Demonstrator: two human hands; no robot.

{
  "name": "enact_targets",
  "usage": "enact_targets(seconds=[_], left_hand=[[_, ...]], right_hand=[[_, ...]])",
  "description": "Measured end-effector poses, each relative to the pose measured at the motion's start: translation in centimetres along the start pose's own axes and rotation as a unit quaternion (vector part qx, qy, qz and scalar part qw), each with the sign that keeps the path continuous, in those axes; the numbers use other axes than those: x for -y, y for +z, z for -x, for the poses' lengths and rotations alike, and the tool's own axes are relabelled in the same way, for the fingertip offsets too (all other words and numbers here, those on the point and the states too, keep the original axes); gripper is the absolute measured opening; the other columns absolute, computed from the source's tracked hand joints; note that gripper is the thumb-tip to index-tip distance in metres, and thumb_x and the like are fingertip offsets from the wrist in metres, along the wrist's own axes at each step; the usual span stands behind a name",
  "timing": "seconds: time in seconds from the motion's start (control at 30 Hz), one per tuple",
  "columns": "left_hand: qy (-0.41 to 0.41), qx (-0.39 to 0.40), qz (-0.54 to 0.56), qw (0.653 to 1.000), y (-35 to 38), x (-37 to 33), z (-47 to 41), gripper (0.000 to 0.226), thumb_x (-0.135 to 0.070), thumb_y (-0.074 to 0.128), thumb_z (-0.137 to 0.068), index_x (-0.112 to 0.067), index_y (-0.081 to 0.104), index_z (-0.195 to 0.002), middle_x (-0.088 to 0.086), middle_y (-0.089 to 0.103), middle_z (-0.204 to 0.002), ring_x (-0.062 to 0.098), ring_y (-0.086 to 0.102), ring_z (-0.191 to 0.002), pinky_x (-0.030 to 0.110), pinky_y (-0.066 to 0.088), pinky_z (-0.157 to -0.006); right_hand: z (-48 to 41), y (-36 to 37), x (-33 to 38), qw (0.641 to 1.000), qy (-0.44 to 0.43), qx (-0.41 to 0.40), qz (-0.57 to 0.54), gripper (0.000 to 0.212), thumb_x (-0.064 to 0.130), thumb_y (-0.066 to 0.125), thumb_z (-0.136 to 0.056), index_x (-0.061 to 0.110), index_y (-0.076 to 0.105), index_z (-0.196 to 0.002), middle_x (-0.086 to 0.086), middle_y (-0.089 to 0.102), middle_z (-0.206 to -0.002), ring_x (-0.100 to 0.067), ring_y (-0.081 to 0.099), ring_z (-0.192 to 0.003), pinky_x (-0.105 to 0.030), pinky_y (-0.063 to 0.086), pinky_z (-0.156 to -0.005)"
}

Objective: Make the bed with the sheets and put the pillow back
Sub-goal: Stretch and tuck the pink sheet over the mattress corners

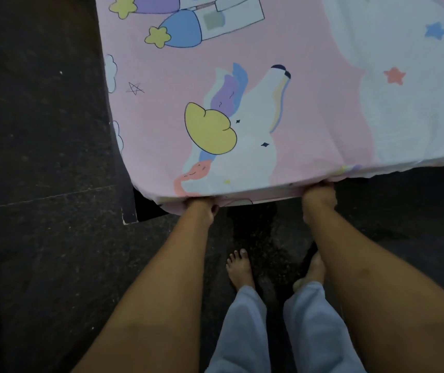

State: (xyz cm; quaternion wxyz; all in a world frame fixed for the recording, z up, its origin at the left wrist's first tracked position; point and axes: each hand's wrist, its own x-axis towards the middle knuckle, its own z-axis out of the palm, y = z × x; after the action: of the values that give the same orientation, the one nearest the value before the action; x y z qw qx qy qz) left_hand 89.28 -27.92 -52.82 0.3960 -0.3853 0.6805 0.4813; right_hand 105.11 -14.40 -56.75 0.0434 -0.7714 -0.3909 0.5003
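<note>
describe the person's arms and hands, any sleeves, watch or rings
Both forearms are bare as far as the frame shows: no sleeves, watch or bracelet. The left hand and right hand show no rings, though their fingers are mostly hidden under the edge of the pink sheet. Lower down are loose pale blue trousers and bare feet.

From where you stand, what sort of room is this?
Probably a home bedroom: a pink unicorn-print bedsheet spread flat, the left hand and right hand gripping its near edge, and bare feet on a dark speckled floor.
</note>
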Motion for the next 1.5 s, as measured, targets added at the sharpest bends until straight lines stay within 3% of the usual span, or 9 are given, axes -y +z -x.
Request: enact_targets(seconds=[0.23, 0.37, 0.5, 0.63, 0.8, 1.1, 1.23, 1.3, 1.5], left_hand=[[0.019, -0.007, -0.056, 0.998, 0.5, 0.4, -1.8, 0.033, -0.016, 0.045, -0.097, -0.016, 0.047, -0.13, 0.006, 0.056, -0.131, 0.016, 0.053, -0.075, 0.025, 0.045, -0.056], [-0.025, -0.039, -0.242, 0.969, -0.3, 1.3, -1.2, 0.043, -0.024, 0.049, -0.096, -0.017, 0.04, -0.138, 0.003, 0.045, -0.139, 0.029, 0.053, -0.109, 0.04, 0.051, -0.073], [0.015, 0.089, -0.536, 0.839, 2.6, 6.6, 4.3, 0.037, -0.015, 0.047, -0.093, -0.01, 0.047, -0.13, 0.016, 0.051, -0.132, 0.036, 0.059, -0.102, 0.039, 0.053, -0.063], [0.268, 0.186, -0.701, 0.634, 9.3, 9.3, 13.2, 0.031, -0.025, 0.05, -0.09, -0.01, 0.06, -0.115, 0.013, 0.062, -0.115, 0.033, 0.059, -0.102, 0.038, 0.049, -0.083], [0.574, 0.164, -0.567, 0.567, 18.3, 8.4, 22.4, 0.015, -0.017, 0.047, -0.091, -0.014, 0.052, -0.105, 0.004, 0.056, -0.103, 0.022, 0.049, -0.094, 0.031, 0.033, -0.068], [0.469, 0.063, -0.778, 0.413, 27.8, 10.4, 23.2, 0.021, -0.024, 0.055, -0.09, -0.015, 0.057, -0.11, 0.005, 0.061, -0.109, 0.025, 0.058, -0.099, 0.028, 0.035, -0.065], [0.427, 0.03, -0.792, 0.435, 30.2, 11.1, 24.2, 0.036, -0.026, 0.054, -0.091, -0.018, 0.052, -0.127, 0.003, 0.059, -0.12, 0.022, 0.057, -0.108, 0.025, 0.036, -0.069], [0.413, 0.019, -0.81, 0.415, 31.5, 11.5, 24.6, 0.053, -0.024, 0.053, -0.091, -0.022, 0.037, -0.142, 0.0, 0.051, -0.133, 0.02, 0.052, -0.118, 0.026, 0.035, -0.074], [0.356, 0.018, -0.867, 0.349, 35.1, 13.6, 26.5, 0.047, -0.024, 0.051, -0.093, -0.013, 0.043, -0.137, 0.011, 0.04, -0.146, 0.027, 0.041, -0.132, 0.031, 0.038, -0.092]], right_hand=[[-1.4, -2.6, 1.4, 0.968, 0.218, 0.115, -0.052, 0.033, 0.026, 0.039, -0.1, 0.012, 0.045, -0.072, 0.0, 0.048, -0.069, -0.007, 0.042, -0.055, -0.01, 0.035, -0.032], [-3.0, -6.8, 0.3, 0.963, 0.238, 0.102, -0.074, 0.035, 0.016, 0.029, -0.101, 0.012, 0.043, -0.07, 0.001, 0.048, -0.061, -0.008, 0.044, -0.053, -0.014, 0.041, -0.032], [-3.8, -11.6, 0.3, 0.965, 0.185, 0.098, -0.16, 0.033, 0.023, 0.03, -0.102, 0.016, 0.045, -0.074, 0.004, 0.052, -0.057, -0.007, 0.051, -0.042, -0.013, 0.041, -0.041], [-5.4, -17.5, 3.4, 0.955, 0.107, 0.03, -0.275, 0.023, 0.035, 0.032, -0.102, 0.019, 0.049, -0.105, 0.003, 0.053, -0.086, -0.011, 0.05, -0.071, -0.028, 0.042, -0.063], [-7.9, -24.2, 8.3, 0.916, 0.053, 0.014, -0.398, 0.041, 0.046, 0.031, -0.099, 0.018, 0.055, -0.118, 0.0, 0.06, -0.098, -0.015, 0.057, -0.085, -0.03, 0.046, -0.065], [-13.7, -28.1, 9.3, 0.871, 0.125, 0.055, -0.471, 0.033, 0.033, 0.034, -0.101, 0.02, 0.046, -0.073, 0.005, 0.039, -0.054, -0.003, 0.026, -0.027, -0.009, 0.027, -0.035], [-16.1, -29.3, 9.2, 0.899, 0.137, 0.01, -0.415, 0.023, 0.015, 0.034, -0.099, 0.017, 0.053, -0.087, 0.0, 0.051, -0.068, -0.013, 0.041, -0.051, -0.015, 0.036, -0.039], [-17.3, -29.6, 8.6, 0.932, 0.114, -0.037, -0.342, 0.026, 0.016, 0.037, -0.099, 0.009, 0.058, -0.113, -0.005, 0.06, -0.1, -0.024, 0.058, -0.084, -0.029, 0.053, -0.073], [-17.6, -29.8, 8.0, 0.973, 0.1, -0.021, -0.207, 0.037, 0.019, 0.039, -0.099, 0.006, 0.05, -0.133, -0.017, 0.05, -0.136, -0.035, 0.05, -0.12, -0.037, 0.04, -0.1]])
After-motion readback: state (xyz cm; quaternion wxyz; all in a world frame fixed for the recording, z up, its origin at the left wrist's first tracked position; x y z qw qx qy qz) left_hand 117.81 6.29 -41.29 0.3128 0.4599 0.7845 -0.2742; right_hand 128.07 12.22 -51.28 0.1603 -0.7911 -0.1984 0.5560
